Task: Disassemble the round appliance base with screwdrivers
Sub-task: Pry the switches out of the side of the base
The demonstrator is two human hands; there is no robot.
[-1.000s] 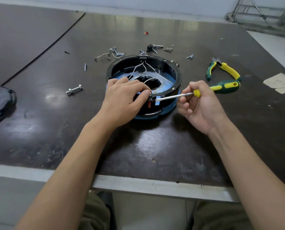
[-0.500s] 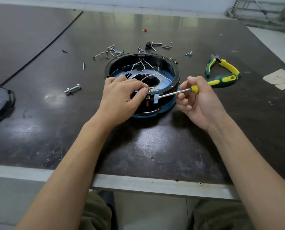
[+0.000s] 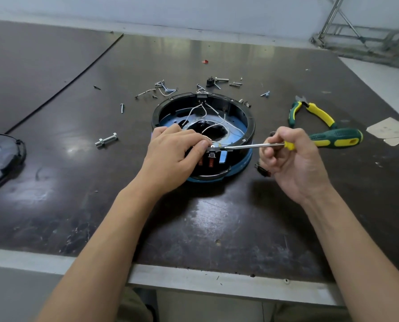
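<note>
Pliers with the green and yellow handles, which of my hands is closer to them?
Right. The right hand, gripping the screwdriver, is just in front of the pliers; the left hand grips the near rim of the round base, farther to their left.

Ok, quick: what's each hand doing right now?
Left hand: grips the near rim of the base.
Right hand: holds the screwdriver, tip at the near rim.

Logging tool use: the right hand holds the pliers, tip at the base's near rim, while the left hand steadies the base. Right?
No: in the head view the right hand holds the screwdriver; the pliers lie on the table beyond it. The rest stands.
</note>
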